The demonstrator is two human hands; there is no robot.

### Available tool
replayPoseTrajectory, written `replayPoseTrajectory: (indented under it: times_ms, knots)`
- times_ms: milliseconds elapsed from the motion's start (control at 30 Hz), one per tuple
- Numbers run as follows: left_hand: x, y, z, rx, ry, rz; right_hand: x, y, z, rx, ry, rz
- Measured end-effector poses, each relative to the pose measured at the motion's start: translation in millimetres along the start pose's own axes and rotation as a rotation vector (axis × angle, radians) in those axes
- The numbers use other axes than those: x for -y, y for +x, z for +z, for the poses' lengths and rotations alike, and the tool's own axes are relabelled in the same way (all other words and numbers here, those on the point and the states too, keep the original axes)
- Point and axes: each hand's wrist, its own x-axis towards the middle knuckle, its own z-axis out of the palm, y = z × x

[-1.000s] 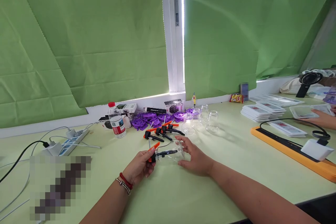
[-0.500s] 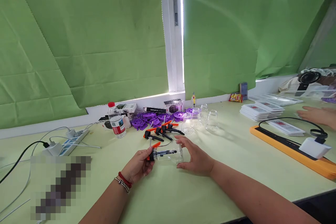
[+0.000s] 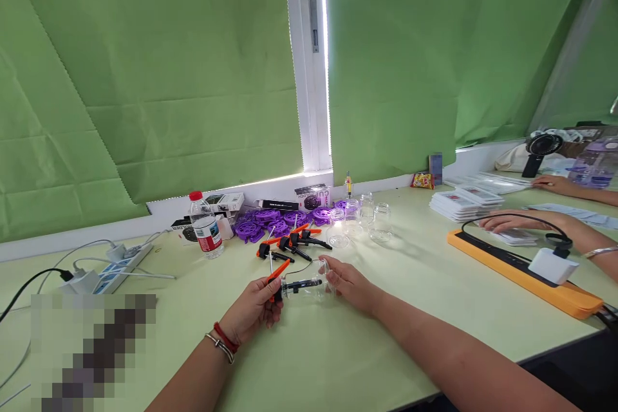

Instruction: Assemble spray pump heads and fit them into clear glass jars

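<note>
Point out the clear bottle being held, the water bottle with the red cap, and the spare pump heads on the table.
clear bottle [image 3: 313, 284], head view, its side wall.
water bottle [image 3: 205, 232], head view, its label.
spare pump heads [image 3: 290, 243], head view, a black collar.

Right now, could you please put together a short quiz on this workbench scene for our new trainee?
1. True or false: the left hand grips the orange and black pump head at the mouth of the clear bottle.
2. Which stands nearest the power strip? A) the water bottle with the red cap B) the small black fan C) the orange tray
3. What colour are the round parts heaped by the window sill?

Key
1. True; the right hand holds the bottle's other end.
2. A.
3. Purple.
</note>
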Motion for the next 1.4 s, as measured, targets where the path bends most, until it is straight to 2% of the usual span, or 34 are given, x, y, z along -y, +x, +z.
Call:
replayPoseTrajectory:
  times_ms: [133, 300, 533, 733, 933, 1067, 1200, 1400]
  knots:
    - [-0.4, 1.6, -3.7, -0.038, -0.022, -0.017, 3.3, -4.3, -0.3, 0.05, 0.016, -0.037]
    - [0.2, 1.8, -6.6, -0.026, -0.03, 0.025, 0.5, -2.9, 1.2, 0.055, 0.058, -0.056]
    - [-0.1, -0.3, -5.3, 0.0, -0.008, 0.034, -4.0, 3.1, -0.7, 0.094, 0.093, 0.048]
    - [1.4, 2.6, -4.6, -0.03, -0.035, 0.005, 4.6, 0.6, -0.4, 0.02, 0.09, 0.009]
    - [2.2, 4.2, -6.2, -0.051, -0.076, 0.015, -7.6, 0.7, -0.8, 0.069, 0.21, -0.032]
    - [2.1, 2.8, -6.2, -0.04, -0.071, 0.018, -12.3, 4.4, -0.5, 0.061, 0.232, 0.033]
    - [1.7, 1.0, -5.2, -0.026, -0.057, 0.016, -6.1, 6.1, 0.4, 0.08, 0.218, 0.098]
    - [0.6, 1.6, -5.5, -0.05, -0.064, 0.012, -3.7, 3.5, -1.8, 0.066, 0.202, 0.079]
